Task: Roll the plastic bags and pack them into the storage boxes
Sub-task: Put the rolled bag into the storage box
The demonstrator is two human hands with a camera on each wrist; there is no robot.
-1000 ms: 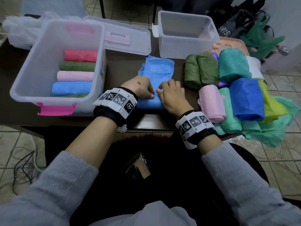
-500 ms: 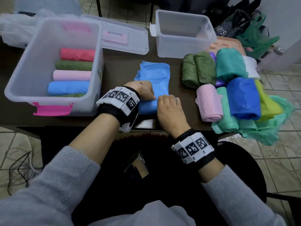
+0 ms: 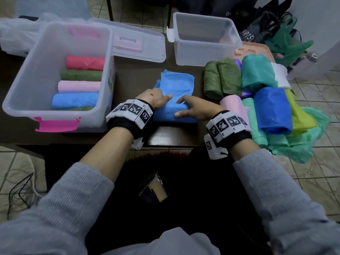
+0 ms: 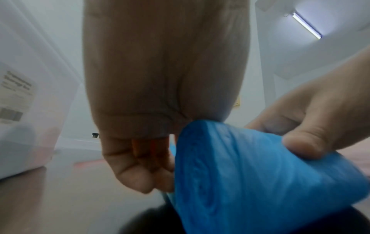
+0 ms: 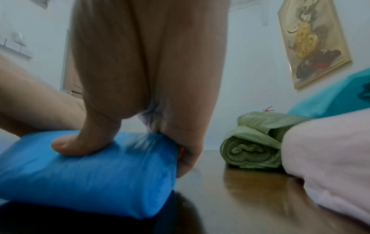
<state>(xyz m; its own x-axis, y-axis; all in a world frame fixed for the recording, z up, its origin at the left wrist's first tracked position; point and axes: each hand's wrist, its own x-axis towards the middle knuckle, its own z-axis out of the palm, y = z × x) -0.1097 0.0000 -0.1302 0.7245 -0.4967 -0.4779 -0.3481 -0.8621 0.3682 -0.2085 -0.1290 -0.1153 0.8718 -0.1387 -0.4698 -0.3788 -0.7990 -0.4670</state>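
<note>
A light blue plastic bag [image 3: 173,112] lies on the dark table, its near part rolled up and its flat tail [image 3: 176,81] stretching away from me. My left hand [image 3: 156,100] grips the roll's left end with curled fingers [image 4: 140,171]. My right hand [image 3: 193,109] holds the right end, thumb [image 5: 84,142] pressed on top of the roll [image 5: 90,174] and fingers curled over the far side. A clear storage box [image 3: 24,85] at left holds red, green, pink and blue rolls. A second clear box [image 3: 206,52] at the back is empty.
A pile of rolled bags sits right of my hands: green [image 3: 220,80], teal [image 3: 255,72], dark blue [image 3: 272,111], pink [image 3: 233,103], with loose green and yellow ones hanging over the table edge. The box lid [image 3: 139,41] lies behind the left box. The table's front edge is just under my wrists.
My hands were side by side at the middle of the blue bag; they have spread to the two ends of the roll, the right one shifting right.
</note>
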